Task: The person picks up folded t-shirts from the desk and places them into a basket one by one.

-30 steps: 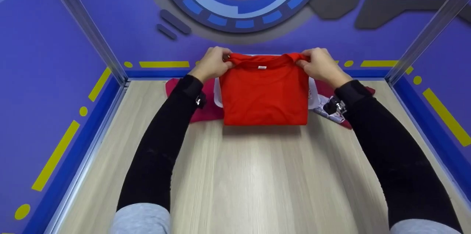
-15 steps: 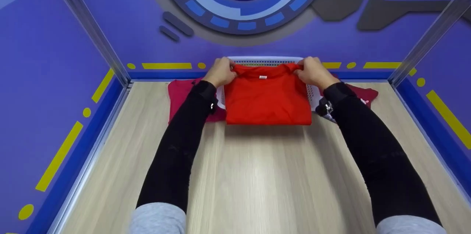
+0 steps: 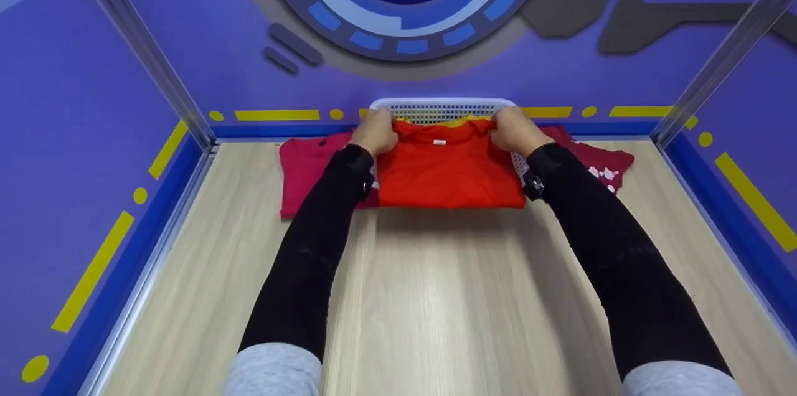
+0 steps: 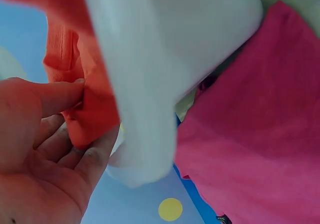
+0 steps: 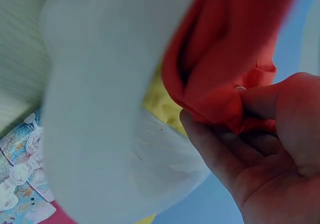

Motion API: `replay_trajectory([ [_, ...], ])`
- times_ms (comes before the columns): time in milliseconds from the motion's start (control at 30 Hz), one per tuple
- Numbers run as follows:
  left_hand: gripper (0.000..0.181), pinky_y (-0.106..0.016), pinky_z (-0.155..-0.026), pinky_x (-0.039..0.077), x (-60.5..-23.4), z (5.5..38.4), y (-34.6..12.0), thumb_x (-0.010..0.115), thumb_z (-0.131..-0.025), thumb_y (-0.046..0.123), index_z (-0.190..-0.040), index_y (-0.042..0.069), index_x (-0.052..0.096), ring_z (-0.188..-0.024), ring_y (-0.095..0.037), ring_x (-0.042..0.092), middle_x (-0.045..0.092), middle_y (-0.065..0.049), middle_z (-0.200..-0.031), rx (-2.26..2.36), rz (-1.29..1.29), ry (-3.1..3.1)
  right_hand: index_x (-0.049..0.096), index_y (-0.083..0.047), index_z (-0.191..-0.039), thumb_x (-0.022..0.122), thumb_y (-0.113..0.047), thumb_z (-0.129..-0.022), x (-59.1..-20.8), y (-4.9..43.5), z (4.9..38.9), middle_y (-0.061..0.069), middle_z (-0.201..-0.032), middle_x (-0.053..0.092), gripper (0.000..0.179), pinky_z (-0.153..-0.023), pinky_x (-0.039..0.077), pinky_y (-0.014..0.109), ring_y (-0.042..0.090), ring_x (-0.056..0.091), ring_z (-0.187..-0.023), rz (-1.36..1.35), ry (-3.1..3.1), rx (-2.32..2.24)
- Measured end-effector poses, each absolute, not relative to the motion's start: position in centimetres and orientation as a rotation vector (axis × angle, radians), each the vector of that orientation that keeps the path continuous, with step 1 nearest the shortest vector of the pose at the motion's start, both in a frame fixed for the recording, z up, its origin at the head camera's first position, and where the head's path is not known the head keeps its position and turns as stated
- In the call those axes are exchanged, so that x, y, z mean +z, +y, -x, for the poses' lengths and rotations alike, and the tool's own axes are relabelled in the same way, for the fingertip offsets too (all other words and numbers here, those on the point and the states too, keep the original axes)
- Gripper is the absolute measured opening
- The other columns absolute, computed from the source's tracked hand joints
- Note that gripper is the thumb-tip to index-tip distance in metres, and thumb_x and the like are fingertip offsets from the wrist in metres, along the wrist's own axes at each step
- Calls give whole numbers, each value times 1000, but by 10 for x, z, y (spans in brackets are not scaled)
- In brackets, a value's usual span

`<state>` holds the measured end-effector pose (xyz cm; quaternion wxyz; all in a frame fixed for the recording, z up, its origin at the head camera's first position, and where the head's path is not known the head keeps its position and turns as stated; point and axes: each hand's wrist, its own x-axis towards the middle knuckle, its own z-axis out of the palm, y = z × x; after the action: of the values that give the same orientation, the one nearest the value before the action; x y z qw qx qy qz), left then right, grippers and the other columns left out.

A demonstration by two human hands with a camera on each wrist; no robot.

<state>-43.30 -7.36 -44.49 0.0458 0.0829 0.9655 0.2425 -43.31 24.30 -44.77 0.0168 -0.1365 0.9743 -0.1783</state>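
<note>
A folded red T-shirt [image 3: 448,172] with a small white neck label hangs over the front of a white plastic basket [image 3: 442,101]. My left hand [image 3: 376,132] pinches its left shoulder corner between thumb and fingers; the left wrist view shows the hand [image 4: 55,139] just outside the basket wall [image 4: 145,84]. The opposite shoulder corner is pinched by my right hand [image 3: 517,131], and in the right wrist view that hand [image 5: 270,149] is by the basket's rim. Yellow cloth [image 3: 467,120] shows inside the basket behind the red collar. The shirt hides most of the basket's front.
Left of the basket lies a folded pink garment [image 3: 305,172]. On the right is a dark red garment [image 3: 598,159] with white flower prints, and a patterned grey-blue cloth [image 5: 25,169] shows beside it. A purple printed panel [image 3: 249,84] stands behind the wooden table [image 3: 436,296].
Both hands have lowered the red T-shirt's collar edge toward me, down into the basket's opening. The basket's back rim and the yellow cloth have come into sight.
</note>
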Motion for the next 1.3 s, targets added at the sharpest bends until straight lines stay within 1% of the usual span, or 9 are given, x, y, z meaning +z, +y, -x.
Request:
replay_trajectory([
  [200,27,-38,-89,52,-447,435,-71,61,-101,4,-124,1,77,-99,-27,62,75,-17,-126,739,-260,2943,72,13,-111,59,-7,-100,-451,246,436,36,-118,73,26,-101,55,54,41,64,-103,356,3018,-559],
  [300,26,-36,-90,51,-450,438,-73,62,-102,4,-123,2,77,-98,-26,61,75,-16,-125,710,-270,2953,72,12,-112,60,-8,-102,-454,245,439,35,-118,72,25,-99,54,52,40,63,-102,353,2991,-578],
  [533,21,-36,-88,47,-458,440,-72,61,-101,0,-112,2,77,-94,-25,56,75,-16,-116,668,-329,2944,74,12,-114,58,-5,-100,-462,244,439,35,-119,75,27,-91,54,48,34,62,-94,408,2988,-504],
  [667,21,-35,-87,46,-457,441,-73,62,-101,0,-115,2,78,-94,-26,56,74,-16,-115,694,-322,2943,73,12,-112,59,-7,-103,-461,244,440,35,-119,75,25,-94,54,49,36,63,-96,413,2986,-509],
  [867,20,-35,-88,47,-454,442,-72,61,-103,2,-113,1,78,-94,-25,56,75,-16,-116,662,-345,2948,72,12,-113,59,-2,-99,-461,244,440,34,-119,75,24,-97,54,50,36,63,-99,391,2995,-539],
  [1000,20,-37,-92,51,-452,444,-71,61,-103,2,-113,1,78,-98,-25,60,76,-17,-121,625,-337,2962,72,12,-113,56,1,-96,-459,242,441,31,-113,73,26,-95,54,49,34,61,-97,389,2982,-503],
  [1133,19,-38,-96,53,-452,449,-71,62,-102,2,-114,1,77,-102,-26,62,76,-18,-123,633,-336,2948,71,11,-110,55,2,-92,-454,242,443,26,-104,68,25,-92,55,49,35,60,-94,389,2954,-495],
  [1200,18,-39,-96,54,-453,451,-71,63,-101,2,-112,1,77,-102,-27,63,76,-18,-122,638,-341,2953,71,11,-111,55,2,-92,-452,242,444,26,-106,68,26,-92,55,49,35,60,-95,384,2945,-500],
  [1300,16,-40,-96,55,-455,452,-71,65,-99,1,-108,0,78,-101,-27,63,76,-18,-120,646,-350,2972,72,12,-117,54,1,-94,-449,244,445,31,-117,72,31,-95,53,49,37,61,-100,363,2924,-510],
])
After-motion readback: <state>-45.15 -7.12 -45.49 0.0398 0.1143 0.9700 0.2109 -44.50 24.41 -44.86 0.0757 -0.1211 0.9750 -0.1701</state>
